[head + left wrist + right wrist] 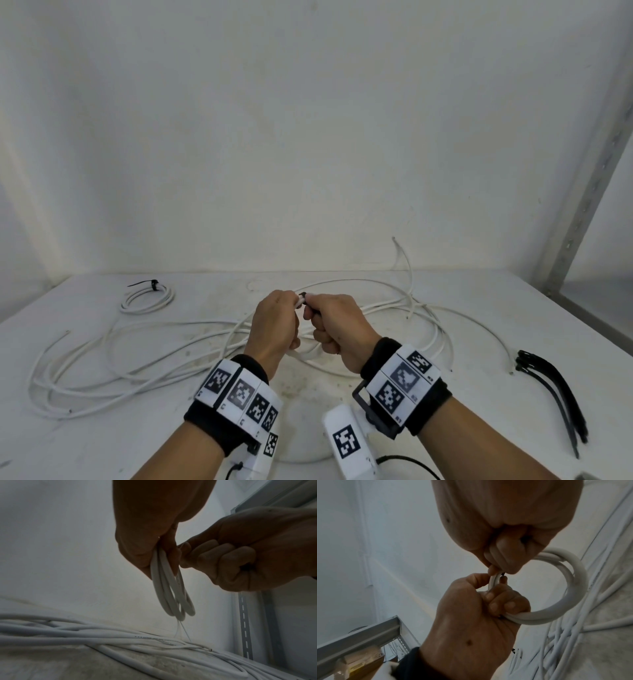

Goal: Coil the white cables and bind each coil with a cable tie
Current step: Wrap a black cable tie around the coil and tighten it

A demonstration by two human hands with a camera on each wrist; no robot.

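Both hands meet above the middle of the table. My left hand grips a small white cable coil with its fingers curled round the strands; the loops hang below the fist. My right hand is fisted next to it and pinches a black cable tie at the top of the coil. Most of the tie is hidden by the fingers. A finished coil bound with a black tie lies at the back left.
Loose white cables sprawl over the white table from left to right, under and behind the hands. Several spare black cable ties lie at the right edge. A metal upright stands at the back right.
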